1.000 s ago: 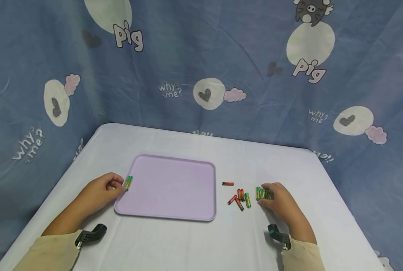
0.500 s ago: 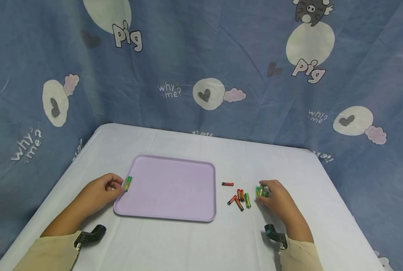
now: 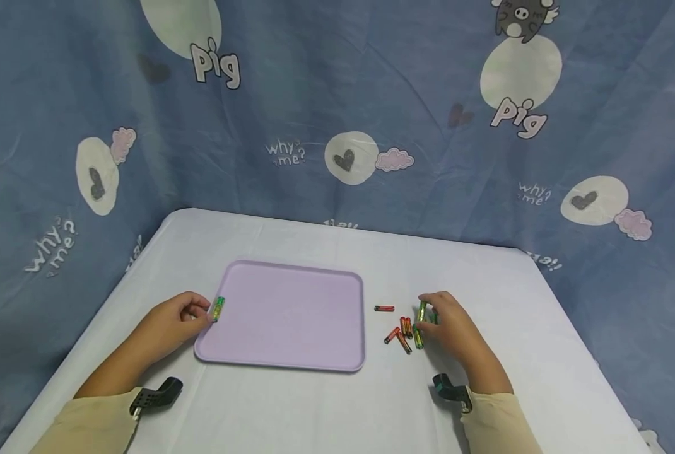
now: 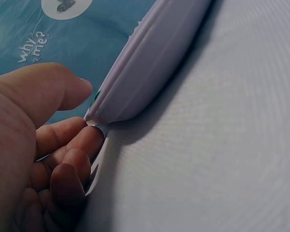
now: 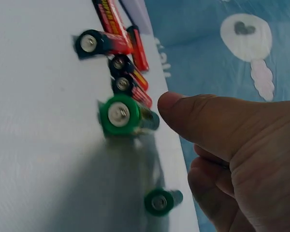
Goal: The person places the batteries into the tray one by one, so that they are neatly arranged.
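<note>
In the head view my right hand (image 3: 451, 328) pinches a green battery (image 3: 422, 311) between thumb and fingers. Just in front of it lies another green battery (image 3: 418, 338), and a further green battery (image 3: 435, 318) shows partly behind the fingers. Beyond the thumb in the right wrist view are two green batteries, one of them (image 5: 159, 202) lower down. My left hand (image 3: 173, 321) stays at the left rim of the lilac tray (image 3: 281, 315), fingers loosely curled and fingertips at the rim. Beside them a green battery (image 3: 217, 309) lies along the tray's left edge.
Several red batteries (image 3: 404, 342) lie in a loose group between tray and right hand. One red battery (image 3: 384, 309) lies apart, farther back. The white table (image 3: 303, 410) meets a blue printed curtain (image 3: 292, 107) behind.
My right hand has picked a green battery from the green group and moved left with it, beside the red ones. The left hand and tray keep their places.
</note>
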Demonstrator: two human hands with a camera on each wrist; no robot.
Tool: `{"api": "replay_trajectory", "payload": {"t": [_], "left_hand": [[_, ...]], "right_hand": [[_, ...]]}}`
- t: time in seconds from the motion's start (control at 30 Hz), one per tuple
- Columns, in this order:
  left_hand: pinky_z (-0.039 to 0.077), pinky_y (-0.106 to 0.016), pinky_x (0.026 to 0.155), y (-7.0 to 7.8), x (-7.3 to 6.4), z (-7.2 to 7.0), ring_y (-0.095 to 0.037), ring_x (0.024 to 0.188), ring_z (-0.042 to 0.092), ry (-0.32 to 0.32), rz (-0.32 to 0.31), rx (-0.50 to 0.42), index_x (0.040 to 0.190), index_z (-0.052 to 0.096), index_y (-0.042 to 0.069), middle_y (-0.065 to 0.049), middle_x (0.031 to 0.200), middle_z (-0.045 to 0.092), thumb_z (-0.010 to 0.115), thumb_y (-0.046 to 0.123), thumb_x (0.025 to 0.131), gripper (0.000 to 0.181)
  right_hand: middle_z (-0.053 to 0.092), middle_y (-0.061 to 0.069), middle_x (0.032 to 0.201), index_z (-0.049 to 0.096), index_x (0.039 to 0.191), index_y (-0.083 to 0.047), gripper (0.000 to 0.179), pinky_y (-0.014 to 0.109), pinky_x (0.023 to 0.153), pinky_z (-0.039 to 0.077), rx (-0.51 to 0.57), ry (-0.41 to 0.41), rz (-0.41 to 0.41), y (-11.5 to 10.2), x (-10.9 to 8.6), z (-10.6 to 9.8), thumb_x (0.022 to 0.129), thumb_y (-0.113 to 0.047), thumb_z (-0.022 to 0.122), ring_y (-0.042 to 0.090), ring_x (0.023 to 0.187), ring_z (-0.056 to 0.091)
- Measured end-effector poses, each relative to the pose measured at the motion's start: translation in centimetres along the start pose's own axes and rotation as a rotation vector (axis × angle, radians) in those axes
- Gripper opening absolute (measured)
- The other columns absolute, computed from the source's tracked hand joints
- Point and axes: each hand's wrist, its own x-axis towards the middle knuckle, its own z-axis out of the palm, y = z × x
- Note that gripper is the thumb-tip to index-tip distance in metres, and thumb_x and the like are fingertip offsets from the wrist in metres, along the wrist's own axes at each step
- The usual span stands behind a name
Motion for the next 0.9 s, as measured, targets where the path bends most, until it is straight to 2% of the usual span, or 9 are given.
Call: {"api": "replay_trajectory", "payload": {"t": [0.3, 0.53, 0.9], "left_hand": [[0.044, -0.030, 0.070, 0.0, 0.0, -0.1, -0.017, 0.084, 0.055, 0.007, -0.003, 0.001, 0.119, 0.066, 0.005, -0.002, 0.097, 0.067, 0.072, 0.026, 0.096, 0.032], [0.046, -0.030, 0.073, 0.1, -0.1, 0.0, -0.017, 0.086, 0.056, 0.004, 0.009, -0.010, 0.120, 0.066, 0.005, -0.003, 0.099, 0.067, 0.071, 0.023, 0.096, 0.030], [0.045, -0.030, 0.072, 0.3, 0.0, 0.1, -0.017, 0.084, 0.056, 0.015, -0.001, -0.001, 0.118, 0.066, 0.006, -0.002, 0.097, 0.066, 0.073, 0.025, 0.095, 0.030]], "right_hand": [[0.058, 0.011, 0.142, 0.060, 0.144, -0.009, 0.059, 0.051, 0.102, 0.053, 0.024, 0.005, -0.073, -1.8, 0.7, 0.5, 0.091, -0.019, 0.083, 0.032, 0.125, 0.063], [0.056, 0.009, 0.145, 0.060, 0.145, -0.013, 0.061, 0.050, 0.102, 0.054, 0.044, -0.038, -0.058, -3.7, 1.6, 0.9, 0.090, -0.021, 0.084, 0.032, 0.129, 0.063], [0.056, 0.006, 0.143, 0.060, 0.144, -0.013, 0.059, 0.046, 0.102, 0.054, 0.041, -0.055, -0.171, -6.4, 3.2, 1.7, 0.090, -0.024, 0.084, 0.030, 0.127, 0.064]]}}
